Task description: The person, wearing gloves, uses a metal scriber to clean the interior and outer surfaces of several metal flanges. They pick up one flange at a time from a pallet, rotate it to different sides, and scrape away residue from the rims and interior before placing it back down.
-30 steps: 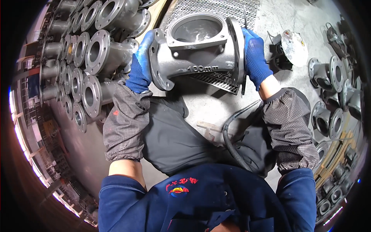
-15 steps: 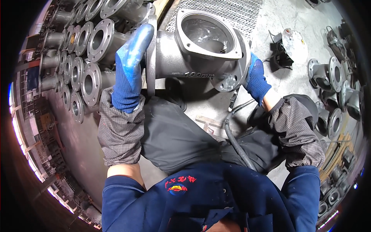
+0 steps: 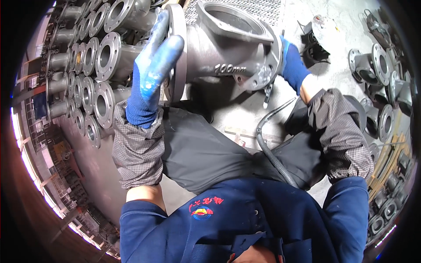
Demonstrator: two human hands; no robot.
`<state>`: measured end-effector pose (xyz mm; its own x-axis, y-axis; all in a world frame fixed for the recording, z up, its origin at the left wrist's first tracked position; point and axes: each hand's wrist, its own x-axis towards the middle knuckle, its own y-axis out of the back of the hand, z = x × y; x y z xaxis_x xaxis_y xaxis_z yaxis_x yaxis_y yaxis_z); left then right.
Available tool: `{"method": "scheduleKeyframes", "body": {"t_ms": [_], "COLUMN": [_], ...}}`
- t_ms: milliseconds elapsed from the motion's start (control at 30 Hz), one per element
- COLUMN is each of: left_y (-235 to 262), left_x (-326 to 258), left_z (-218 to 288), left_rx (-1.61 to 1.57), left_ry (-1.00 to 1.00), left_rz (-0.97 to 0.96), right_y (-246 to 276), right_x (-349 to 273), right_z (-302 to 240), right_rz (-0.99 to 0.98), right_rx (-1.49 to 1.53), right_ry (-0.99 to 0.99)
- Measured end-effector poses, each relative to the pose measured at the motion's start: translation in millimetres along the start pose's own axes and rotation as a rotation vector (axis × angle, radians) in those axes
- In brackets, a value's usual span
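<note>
A grey cast-metal valve body [image 3: 219, 57] with flanged ends and a wide opening on top is in front of me, tilted so the opening leans away. My left hand [image 3: 153, 65], in a blue coated glove, rests against the left flange [image 3: 177, 52] with fingers straight and thumb apart. At the right flange [image 3: 275, 57], my gloved right hand [image 3: 294, 65] grips the rim; its fingers are mostly hidden behind it. A slim dark tool with a pale tip [image 3: 267, 95] shows below that flange, its upper part hidden.
Flanged castings [image 3: 107, 57] are stacked in rows at the left. More castings [image 3: 379, 70] stand at the right, near wooden slats [image 3: 390, 166]. A ribbed dark hose [image 3: 274, 160] crosses my lap. Behind the valve body lies a metal mesh [image 3: 250, 11]; a round-topped stool-like object [image 3: 322, 37] stands beyond.
The valve body has moved away from me and rolled, so its top opening looks narrower. My right hand moved away with it. My left thumb now stands apart from the fingers.
</note>
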<state>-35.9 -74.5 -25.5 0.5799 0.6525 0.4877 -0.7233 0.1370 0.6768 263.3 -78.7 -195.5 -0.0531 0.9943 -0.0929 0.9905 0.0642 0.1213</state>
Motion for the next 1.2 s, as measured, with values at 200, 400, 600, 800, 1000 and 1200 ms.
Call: {"method": "scheduleKeyframes", "body": {"t_ms": [200, 400, 600, 800, 1000, 1200], "left_y": [-13, -10, -11, -22, -12, 10], "left_x": [19, 44, 54, 34, 32, 24], "left_z": [-13, -27, -52, -29, 2, -16], "left_rx": [0.338, 0.446, 0.374, 0.03, -0.331, 0.457], "left_ry": [-0.128, -0.2, -0.206, 0.303, 0.721, -0.191], "left_rz": [-0.04, 0.018, 0.085, 0.083, 0.141, -0.018], "right_y": [13, -6, -26, -10, -10, 1], "right_x": [44, 19, -11, -10, -18, -35], "right_z": [38, 72, -15, 14, -21, -35], "right_rz": [0.28, 0.271, 0.239, 0.1, 0.016, -0.055], "right_rx": [0.138, -0.08, 0.248, -0.219, -0.495, -0.611], "right_ry": [-0.132, 0.0, -0.23, 0.18, 0.036, 0.345]}}
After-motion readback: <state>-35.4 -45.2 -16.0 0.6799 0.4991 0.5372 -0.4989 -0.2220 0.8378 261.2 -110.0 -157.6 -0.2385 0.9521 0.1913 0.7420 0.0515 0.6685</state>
